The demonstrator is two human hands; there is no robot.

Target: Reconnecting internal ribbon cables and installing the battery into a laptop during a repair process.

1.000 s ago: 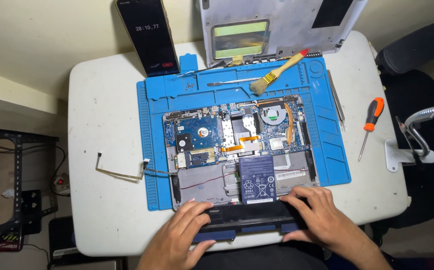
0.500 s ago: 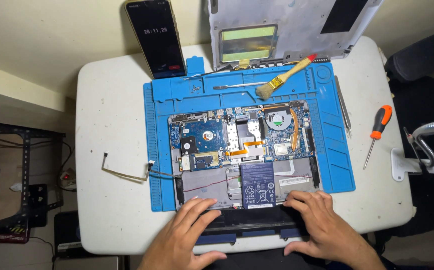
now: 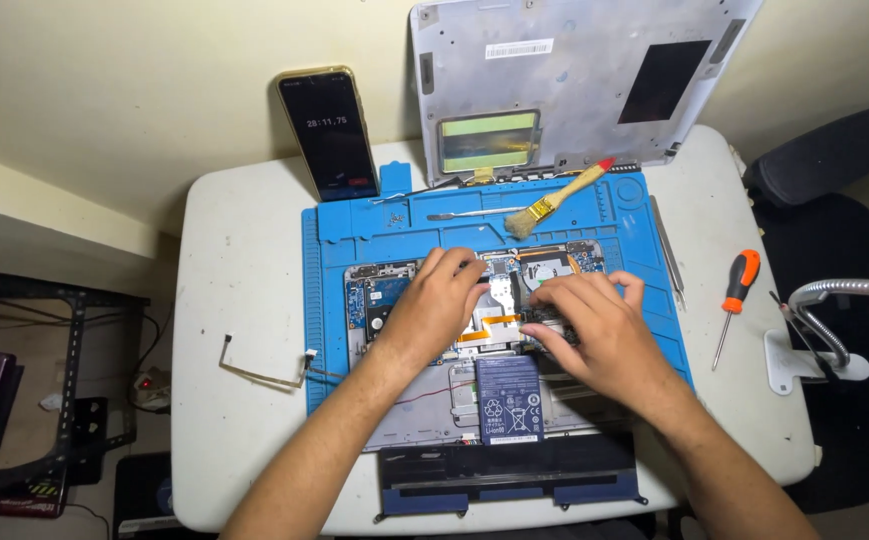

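My left hand and right hand rest on the circuit board of the opened laptop, which lies on the blue mat at the middle of the bench. My fingers are spread flat, gripping nothing. A brush lies just beyond; a screwdriver lies to the right, a phone at the far left.
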